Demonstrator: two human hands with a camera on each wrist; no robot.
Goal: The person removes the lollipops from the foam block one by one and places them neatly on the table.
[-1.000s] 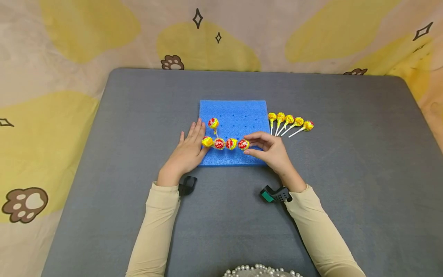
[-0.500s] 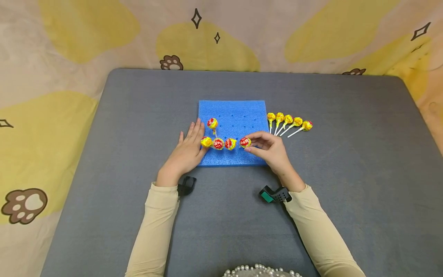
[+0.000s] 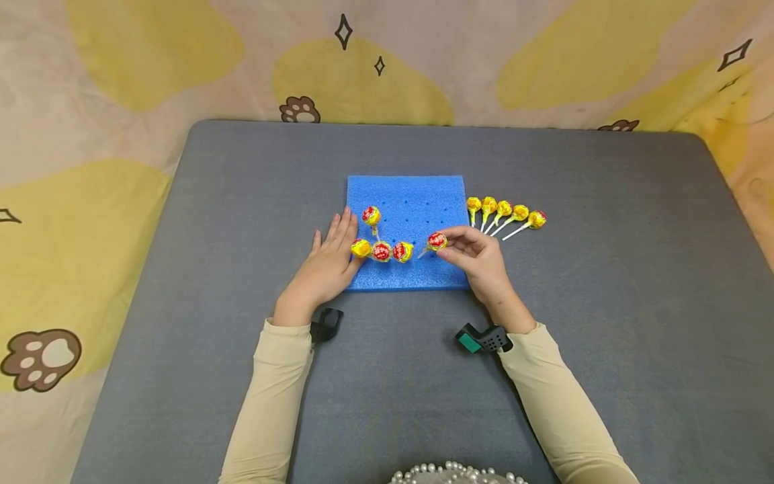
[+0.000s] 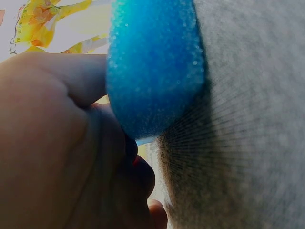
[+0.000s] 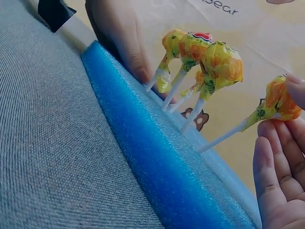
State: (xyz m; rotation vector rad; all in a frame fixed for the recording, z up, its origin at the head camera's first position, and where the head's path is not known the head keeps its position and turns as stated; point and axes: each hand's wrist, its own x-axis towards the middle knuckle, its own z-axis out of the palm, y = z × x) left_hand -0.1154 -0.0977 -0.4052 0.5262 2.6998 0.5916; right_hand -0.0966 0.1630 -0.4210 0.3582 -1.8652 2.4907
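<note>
My right hand (image 3: pixel 480 262) pinches the wrapped head of a lollipop (image 3: pixel 437 241) between thumb and fingers. That lollipop leans to the right, and its white stick slants down to the top of a blue foam block (image 3: pixel 417 190). Whether the stick's tip sits inside the foam cannot be told. Three lollipops stand in a row to its left, a yellow-topped one (image 3: pixel 361 248) at the end, and another lollipop (image 3: pixel 371 216) stands behind them. With fingers extended, my left hand (image 3: pixel 320 272) rests along the block's left edge, its thumb (image 4: pixel 71 71) against the foam.
Several loose lollipops (image 3: pixel 504 209) lie fanned out on the grey table (image 3: pixel 605 282), just right of the block. Rows of small holes dot the foam's back half. A patterned cloth (image 3: pixel 423 60) hangs behind the table.
The held lollipop's head has shifted right and slightly back with my right hand. It now tilts, and its stick shows in the head view. My left hand stays in place.
</note>
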